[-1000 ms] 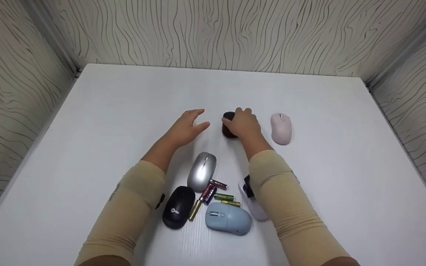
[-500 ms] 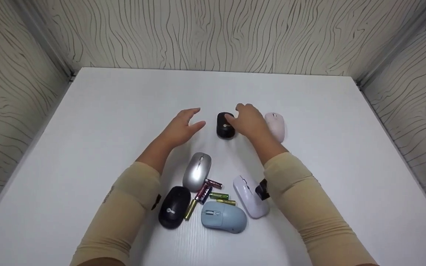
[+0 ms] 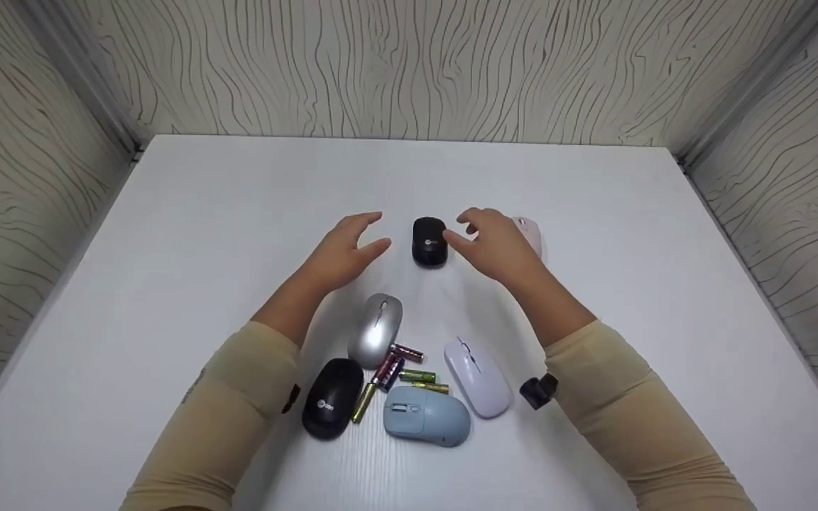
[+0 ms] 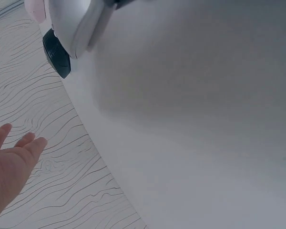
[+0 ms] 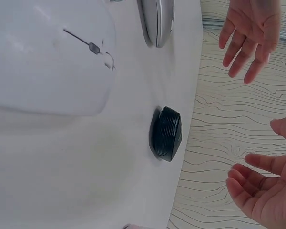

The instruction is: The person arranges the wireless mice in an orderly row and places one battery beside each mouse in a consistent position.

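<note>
A small black mouse [image 3: 429,243] lies on the white table between the two hands; its ribbed side shows in the right wrist view. My right hand [image 3: 495,245] is just right of it, fingers relaxed and spread, holding nothing. Behind that hand a pink mouse [image 3: 531,234] is partly hidden. My left hand [image 3: 341,250] hovers left of the black mouse, thumb and fingers apart. In the right wrist view the left hand [image 5: 251,38] and right hand [image 5: 269,183] face each other, both with nothing in them. The silver mouse [image 3: 376,331] lies below my left hand.
Nearer the front lie a larger black mouse [image 3: 333,399], a blue mouse [image 3: 427,416] and a lavender mouse [image 3: 478,377]. Several small batteries [image 3: 388,372] are scattered among them. A wood-grain panel [image 3: 409,67] stands along the table's far edge.
My right hand has let go of the small black mouse and drawn back to the right, now partly covering the pink mouse. My left hand stays nearly still.
</note>
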The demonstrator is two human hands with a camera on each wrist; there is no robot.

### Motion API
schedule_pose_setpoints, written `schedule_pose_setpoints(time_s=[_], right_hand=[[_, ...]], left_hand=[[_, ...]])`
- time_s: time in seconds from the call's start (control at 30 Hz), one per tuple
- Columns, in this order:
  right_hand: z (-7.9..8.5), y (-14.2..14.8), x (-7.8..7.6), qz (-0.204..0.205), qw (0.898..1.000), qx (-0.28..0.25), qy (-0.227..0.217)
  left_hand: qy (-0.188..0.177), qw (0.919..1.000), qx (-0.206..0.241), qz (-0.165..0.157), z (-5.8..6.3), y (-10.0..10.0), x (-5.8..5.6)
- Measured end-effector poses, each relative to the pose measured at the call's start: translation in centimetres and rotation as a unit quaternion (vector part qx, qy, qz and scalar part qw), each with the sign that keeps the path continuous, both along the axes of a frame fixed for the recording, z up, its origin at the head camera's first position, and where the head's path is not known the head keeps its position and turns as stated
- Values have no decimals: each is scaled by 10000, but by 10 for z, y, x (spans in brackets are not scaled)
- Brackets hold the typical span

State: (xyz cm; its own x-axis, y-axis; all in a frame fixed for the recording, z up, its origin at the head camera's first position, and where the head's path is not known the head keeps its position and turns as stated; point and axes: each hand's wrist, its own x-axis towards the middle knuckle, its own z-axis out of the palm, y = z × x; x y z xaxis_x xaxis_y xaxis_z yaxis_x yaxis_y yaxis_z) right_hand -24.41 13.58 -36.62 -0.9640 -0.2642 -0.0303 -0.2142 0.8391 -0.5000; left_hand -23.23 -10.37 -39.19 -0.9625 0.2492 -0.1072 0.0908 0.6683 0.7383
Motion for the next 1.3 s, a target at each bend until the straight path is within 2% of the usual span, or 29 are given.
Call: schedule_pose_setpoints(time_s=[0.4, 0.73, 0.93, 1.17, 1.3], right_hand=[[-5, 7, 22, 194, 9994, -287, -98], [-6, 6, 29, 152, 9991, -343, -176], [-6, 6, 32, 102, 9991, -322, -240], [-8, 6, 34, 117, 9991, -325, -253], [-8, 5, 36, 162, 9988, -368, -261]], left_hand=[[295, 9988, 359, -143, 6, 2, 26], [219, 9990, 199, -333, -1, 10, 35], [145, 9964, -770, -324, -18, 14, 39], [40, 9797, -1983, -290, -29, 19, 48], [-141, 9702, -2400, -306, -32, 22, 53]])
